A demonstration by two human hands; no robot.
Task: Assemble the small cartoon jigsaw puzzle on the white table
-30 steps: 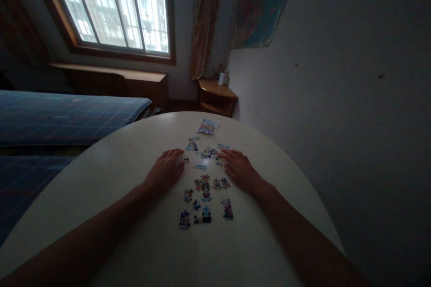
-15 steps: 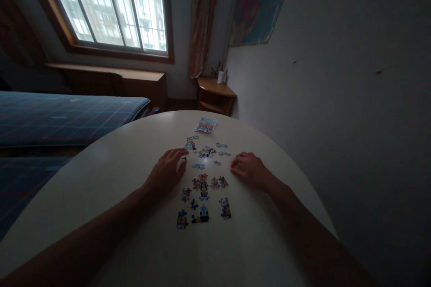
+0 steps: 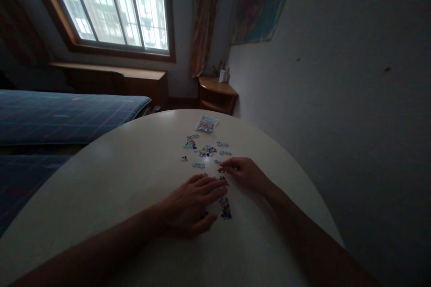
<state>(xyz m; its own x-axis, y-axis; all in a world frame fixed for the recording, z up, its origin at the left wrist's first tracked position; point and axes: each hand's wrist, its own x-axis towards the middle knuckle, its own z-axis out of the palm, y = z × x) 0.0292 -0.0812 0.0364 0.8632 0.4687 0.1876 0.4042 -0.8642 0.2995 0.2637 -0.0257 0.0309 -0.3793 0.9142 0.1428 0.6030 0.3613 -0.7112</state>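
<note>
My left hand (image 3: 198,202) lies palm down over several jigsaw pieces, its fingers stretched to the right and the thumb apart. Most of those pieces are hidden beneath it. Between the fingertips of my right hand (image 3: 247,172) is a small reddish jigsaw piece (image 3: 221,170), just beyond the left fingers. A joined picture section (image 3: 226,208) shows past the left fingers, nearer me. Farther off lie a light-blue strip of pieces (image 3: 198,165), a heap of loose pieces (image 3: 207,151), a cluster (image 3: 190,143) and small blue pieces (image 3: 222,144). One small dark piece (image 3: 184,158) sits apart on the left.
The pieces rest on a round white table (image 3: 134,152). A printed picture packet (image 3: 206,124) lies near its far edge. A blue plaid mattress (image 3: 67,116) is to the left, a wall (image 3: 336,121) to the right, and a wooden corner shelf (image 3: 217,86) behind.
My left hand has moved right and toward me, covering the assembled pieces. My right hand has shifted left and slightly nearer, and a small reddish piece is now at its fingertips.
</note>
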